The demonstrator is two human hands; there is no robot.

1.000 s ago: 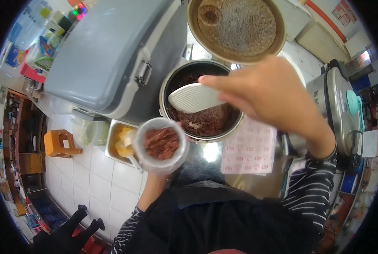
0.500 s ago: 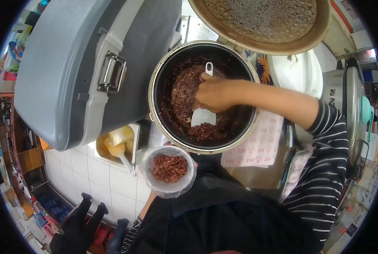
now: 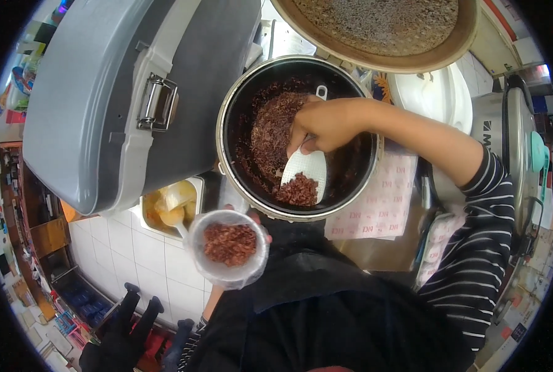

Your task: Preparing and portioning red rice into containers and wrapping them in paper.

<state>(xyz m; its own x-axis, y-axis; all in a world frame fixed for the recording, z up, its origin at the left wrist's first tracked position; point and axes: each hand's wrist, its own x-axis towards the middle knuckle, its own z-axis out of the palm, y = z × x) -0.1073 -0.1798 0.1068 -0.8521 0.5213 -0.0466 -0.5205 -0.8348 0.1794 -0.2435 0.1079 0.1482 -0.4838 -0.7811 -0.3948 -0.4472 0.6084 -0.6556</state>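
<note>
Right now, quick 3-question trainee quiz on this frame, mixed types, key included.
1. True or false: the white rice paddle carries a load of dark red rice.
2. What does the left hand hold? A) lid B) clear cup of rice C) spoon
3. Fill in: the right hand is inside the ___.

Key: 1 true; 2 B; 3 cooker pot.
</note>
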